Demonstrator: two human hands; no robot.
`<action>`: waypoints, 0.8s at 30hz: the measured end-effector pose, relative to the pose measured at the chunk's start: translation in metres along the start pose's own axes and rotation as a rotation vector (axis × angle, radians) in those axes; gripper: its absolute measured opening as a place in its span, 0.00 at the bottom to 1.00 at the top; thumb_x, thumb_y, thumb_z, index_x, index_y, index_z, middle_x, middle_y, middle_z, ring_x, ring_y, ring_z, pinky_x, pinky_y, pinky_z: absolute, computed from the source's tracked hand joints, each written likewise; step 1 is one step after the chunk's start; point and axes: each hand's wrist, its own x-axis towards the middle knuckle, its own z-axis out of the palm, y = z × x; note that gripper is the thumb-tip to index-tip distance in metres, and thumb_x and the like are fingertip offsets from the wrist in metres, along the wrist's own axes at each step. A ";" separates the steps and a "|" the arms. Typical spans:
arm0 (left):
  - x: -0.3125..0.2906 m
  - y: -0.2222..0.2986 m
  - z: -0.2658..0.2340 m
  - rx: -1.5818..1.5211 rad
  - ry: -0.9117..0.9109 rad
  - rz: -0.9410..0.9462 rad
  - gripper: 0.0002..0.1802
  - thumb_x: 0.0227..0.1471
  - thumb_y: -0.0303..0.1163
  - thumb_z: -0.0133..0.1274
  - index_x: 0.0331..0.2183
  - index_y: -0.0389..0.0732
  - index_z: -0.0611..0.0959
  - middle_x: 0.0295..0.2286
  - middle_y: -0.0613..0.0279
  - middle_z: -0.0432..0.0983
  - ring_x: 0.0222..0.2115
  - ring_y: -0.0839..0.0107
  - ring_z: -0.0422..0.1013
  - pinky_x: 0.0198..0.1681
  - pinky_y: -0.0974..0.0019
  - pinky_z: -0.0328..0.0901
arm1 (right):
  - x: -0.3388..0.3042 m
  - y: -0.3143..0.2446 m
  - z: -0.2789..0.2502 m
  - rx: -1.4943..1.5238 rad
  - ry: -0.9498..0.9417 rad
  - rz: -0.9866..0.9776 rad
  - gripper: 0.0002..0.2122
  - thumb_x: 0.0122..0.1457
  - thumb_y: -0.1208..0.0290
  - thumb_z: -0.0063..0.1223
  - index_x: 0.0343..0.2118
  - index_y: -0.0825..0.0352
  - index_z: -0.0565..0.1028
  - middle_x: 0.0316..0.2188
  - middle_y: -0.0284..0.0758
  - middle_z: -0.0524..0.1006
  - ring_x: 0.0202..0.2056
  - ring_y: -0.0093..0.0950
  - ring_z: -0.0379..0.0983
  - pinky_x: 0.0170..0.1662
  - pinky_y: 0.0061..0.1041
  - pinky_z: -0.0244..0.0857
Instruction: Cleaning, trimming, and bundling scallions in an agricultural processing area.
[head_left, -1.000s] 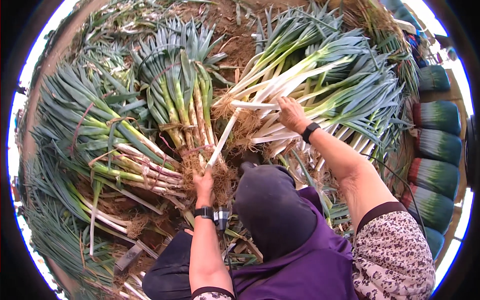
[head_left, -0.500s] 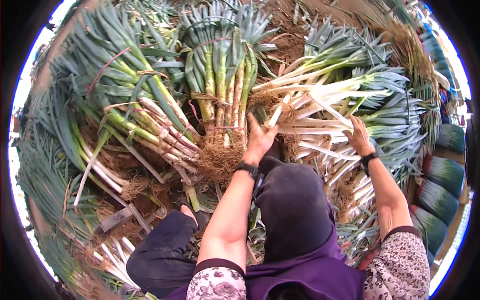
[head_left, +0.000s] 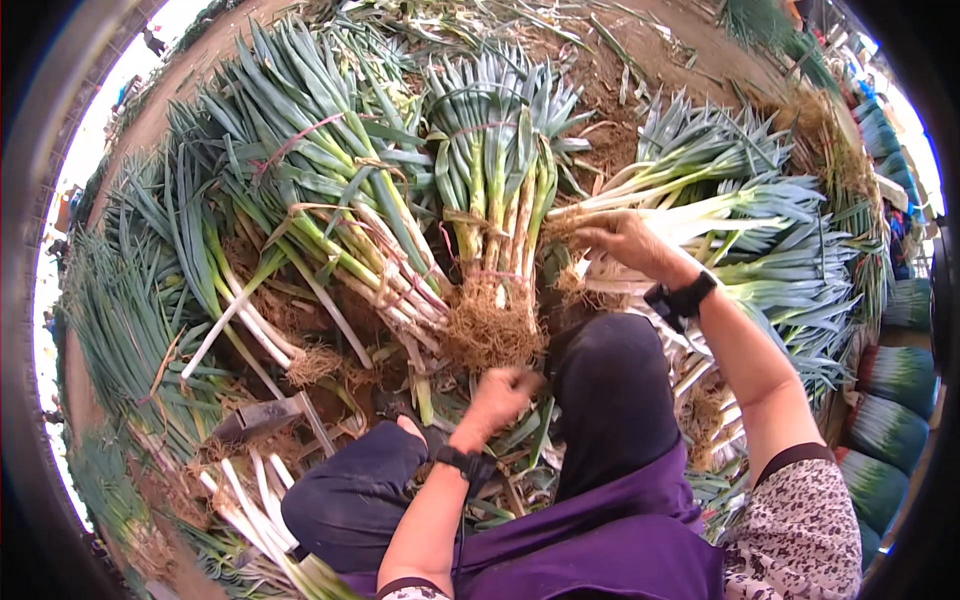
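Note:
My right hand [head_left: 628,245] reaches across the root ends of the loose leeks [head_left: 720,215] on the right. Its fingers are stretched out to the left, resting on or just above the white stalks. Low in front of the bundled leeks [head_left: 500,200], my left hand [head_left: 497,402] has curled fingers, their tips smeared by motion. Whether anything is in them is hidden. The tied bundle stands in the middle, with bands round its leaves and stalks and its brown roots [head_left: 492,328] toward me. Both wrists carry dark bands.
A second tied bunch of leeks [head_left: 370,235] lies at the left, beside more loose leeks [head_left: 265,330]. Near my bent knee are a metal-edged tool or frame [head_left: 262,418] and white stalks [head_left: 250,505]. Green-and-white packed bundles [head_left: 893,380] line the right edge. Bare soil [head_left: 670,60] shows at the back.
My left hand has left the loose stalks and moved down toward my lap. My right hand has moved left onto the root ends. The whole view has shifted slightly.

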 end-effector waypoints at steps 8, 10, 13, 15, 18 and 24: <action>0.120 -0.096 -0.058 0.074 0.441 -0.007 0.50 0.39 0.51 0.65 0.53 0.26 0.63 0.45 0.41 0.70 0.43 0.58 0.70 0.46 0.62 0.65 | 0.171 0.082 0.034 -0.379 -0.026 0.237 0.14 0.55 0.61 0.55 0.33 0.69 0.79 0.23 0.39 0.78 0.26 0.28 0.73 0.33 0.30 0.67; 0.131 -0.116 -0.052 0.484 0.589 -0.076 0.60 0.32 0.59 0.65 0.55 0.27 0.59 0.44 0.40 0.70 0.45 0.51 0.69 0.48 0.56 0.63 | 0.210 0.089 0.054 -0.309 -0.021 0.202 0.14 0.52 0.62 0.57 0.34 0.69 0.79 0.25 0.41 0.79 0.28 0.30 0.75 0.35 0.29 0.68; 0.150 -0.111 -0.041 0.473 0.476 -0.231 0.62 0.28 0.62 0.65 0.55 0.29 0.59 0.47 0.37 0.65 0.48 0.46 0.64 0.50 0.51 0.62 | 0.282 0.128 0.050 -0.439 0.198 0.022 0.14 0.51 0.64 0.58 0.30 0.73 0.78 0.24 0.44 0.79 0.27 0.35 0.75 0.35 0.32 0.68; 0.154 -0.117 -0.035 0.530 0.472 -0.270 0.61 0.28 0.62 0.65 0.54 0.30 0.60 0.50 0.37 0.59 0.50 0.44 0.59 0.52 0.52 0.60 | 0.335 0.141 0.042 -0.646 0.208 -0.195 0.15 0.50 0.63 0.59 0.33 0.72 0.78 0.25 0.48 0.77 0.29 0.40 0.75 0.37 0.33 0.68; 0.154 -0.119 -0.041 0.528 0.464 -0.270 0.55 0.29 0.52 0.69 0.51 0.29 0.62 0.45 0.42 0.60 0.46 0.46 0.62 0.47 0.53 0.64 | 0.386 0.143 0.053 -0.715 0.320 -0.210 0.20 0.49 0.64 0.58 0.43 0.73 0.73 0.35 0.53 0.75 0.40 0.48 0.72 0.43 0.38 0.66; 0.160 -0.107 -0.038 0.565 0.454 -0.328 0.48 0.33 0.40 0.67 0.52 0.31 0.60 0.45 0.47 0.58 0.45 0.48 0.62 0.43 0.53 0.67 | 0.435 0.135 0.054 -1.118 0.182 -0.037 0.33 0.48 0.64 0.58 0.58 0.63 0.58 0.52 0.45 0.66 0.50 0.48 0.64 0.52 0.39 0.60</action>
